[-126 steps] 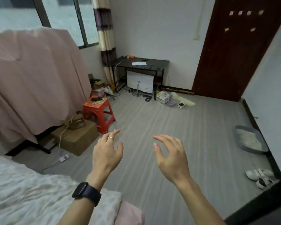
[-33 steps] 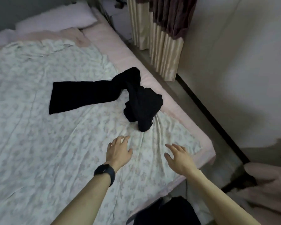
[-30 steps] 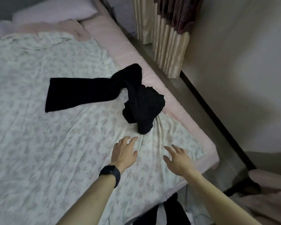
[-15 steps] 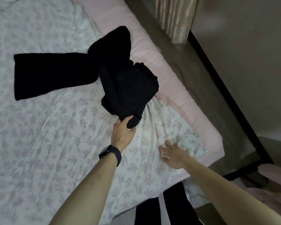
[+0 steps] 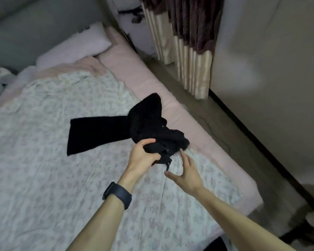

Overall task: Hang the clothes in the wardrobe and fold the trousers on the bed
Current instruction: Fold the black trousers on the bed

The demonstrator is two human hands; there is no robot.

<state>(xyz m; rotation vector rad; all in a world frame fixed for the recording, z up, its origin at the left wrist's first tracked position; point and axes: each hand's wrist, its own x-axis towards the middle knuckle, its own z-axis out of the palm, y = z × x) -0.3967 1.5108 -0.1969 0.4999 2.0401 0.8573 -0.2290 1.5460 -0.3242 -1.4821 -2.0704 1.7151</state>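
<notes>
Head view, nearest first: both bare forearms reached out over the bed (image 5: 43,169), the left one wearing a black wristwatch (image 5: 117,195). The left hand (image 5: 143,156) gripped a bunched end of the black trousers (image 5: 116,133), thumb over the top and fingers curled beneath the cloth. The right hand (image 5: 187,171) was spread with nothing in it, palm turned inward, its fingertips just beside the same bunch. The trousers lay on the floral sheet toward the bed's right side, one leg flat and pointing left, the rest twisted into a heap near the pink mattress edge (image 5: 145,77). The likely trouble was that twist: pulling from a single handful would probably drag the flat leg along and carry the tangle into the fold, and the heap sat close enough to the edge to slip to the floor. Farther off were a pillow (image 5: 76,49) and a curtain (image 5: 187,51).
</notes>
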